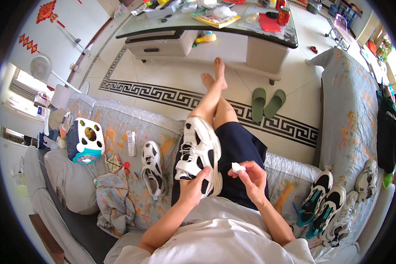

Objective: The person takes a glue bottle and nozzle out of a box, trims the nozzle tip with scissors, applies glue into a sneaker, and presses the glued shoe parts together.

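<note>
Across my lap lies a chunky white-and-black sneaker [199, 147], its toe pointing away from me. My left hand [192, 190] grips it at the heel end, thumb along the outside and the other fingers mostly hidden by the shoe. Just right of the sneaker, my right hand [253, 178] pinches a small white wad [238, 167] that looks like crumpled tissue or wipe, held apart from the shoe. A matching sneaker [152, 169] rests on the sofa cover to my left. Beyond it is a white packet [131, 143] with print.
Several more sneakers [325, 207] sit on the sofa at my right. Green slippers [267, 104] lie on the tiled floor. A low glass-topped table [171, 24] holds clutter ahead. At left are a white-and-blue toy box [86, 141] and a bunched patterned cloth [113, 198].
</note>
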### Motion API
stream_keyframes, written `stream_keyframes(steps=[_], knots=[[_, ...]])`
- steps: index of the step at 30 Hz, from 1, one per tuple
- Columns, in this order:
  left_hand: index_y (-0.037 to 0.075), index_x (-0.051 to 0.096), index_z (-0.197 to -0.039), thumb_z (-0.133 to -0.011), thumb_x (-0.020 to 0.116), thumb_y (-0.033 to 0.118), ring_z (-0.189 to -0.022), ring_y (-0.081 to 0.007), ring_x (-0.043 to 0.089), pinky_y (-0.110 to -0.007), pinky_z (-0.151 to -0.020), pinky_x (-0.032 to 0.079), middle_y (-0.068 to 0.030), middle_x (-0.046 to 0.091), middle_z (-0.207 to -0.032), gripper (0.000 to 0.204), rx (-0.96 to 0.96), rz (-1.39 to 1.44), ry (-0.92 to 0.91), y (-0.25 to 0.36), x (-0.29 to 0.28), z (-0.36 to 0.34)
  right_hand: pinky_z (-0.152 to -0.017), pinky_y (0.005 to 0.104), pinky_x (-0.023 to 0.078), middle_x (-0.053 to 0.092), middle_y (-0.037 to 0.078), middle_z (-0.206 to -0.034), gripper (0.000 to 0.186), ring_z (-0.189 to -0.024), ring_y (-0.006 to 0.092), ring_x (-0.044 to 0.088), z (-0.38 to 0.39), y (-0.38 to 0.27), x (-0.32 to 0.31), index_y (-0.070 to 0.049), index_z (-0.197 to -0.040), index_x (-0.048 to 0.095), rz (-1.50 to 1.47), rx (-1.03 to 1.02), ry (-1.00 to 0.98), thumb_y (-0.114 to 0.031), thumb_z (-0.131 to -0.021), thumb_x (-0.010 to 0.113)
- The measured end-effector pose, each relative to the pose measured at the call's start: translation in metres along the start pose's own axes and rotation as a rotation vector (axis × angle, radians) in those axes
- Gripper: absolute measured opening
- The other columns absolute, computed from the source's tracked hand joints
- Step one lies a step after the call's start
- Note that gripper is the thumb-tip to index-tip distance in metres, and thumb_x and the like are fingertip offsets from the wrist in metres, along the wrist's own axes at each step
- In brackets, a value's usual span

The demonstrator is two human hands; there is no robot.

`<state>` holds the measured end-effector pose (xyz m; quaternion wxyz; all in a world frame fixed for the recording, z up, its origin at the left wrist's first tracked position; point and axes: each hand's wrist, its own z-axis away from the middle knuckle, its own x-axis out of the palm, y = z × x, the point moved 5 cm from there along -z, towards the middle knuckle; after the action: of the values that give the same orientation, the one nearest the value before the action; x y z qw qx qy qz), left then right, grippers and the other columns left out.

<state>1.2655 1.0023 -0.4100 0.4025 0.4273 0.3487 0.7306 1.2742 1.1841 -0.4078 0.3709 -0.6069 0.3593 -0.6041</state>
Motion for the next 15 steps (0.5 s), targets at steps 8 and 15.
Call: stream_keyframes(steps=[8,15], knots=[[-0.002,0.059,-0.101,-0.079,0.067,0.000,-0.078,-0.0182,0.058,-0.031,-0.071,0.047,-0.0087,0.062,-0.087,0.023,0.360,-0.571,-0.193,-0.044,0.039,-0.026,-0.088,0.0335,0.046,0.062,0.017,-0.107,0.013,-0.098,0.0196,0.059,-0.006,0.010,-0.036,-0.002,-0.097,0.052,0.157,-0.056,0.135,-0.014,-0.096,0.051],[-0.002,0.058,-0.094,-0.080,0.058,0.002,-0.069,-0.0277,0.056,-0.038,-0.065,0.046,-0.0123,0.059,-0.080,0.014,0.289,-0.870,-0.169,-0.050,0.034,-0.031,-0.090,0.0365,0.046,0.061,0.020,-0.112,0.018,-0.102,0.0230,0.058,-0.012,0.023,-0.045,-0.002,-0.102,0.048,0.204,-0.044,0.167,-0.020,-0.098,0.046]])
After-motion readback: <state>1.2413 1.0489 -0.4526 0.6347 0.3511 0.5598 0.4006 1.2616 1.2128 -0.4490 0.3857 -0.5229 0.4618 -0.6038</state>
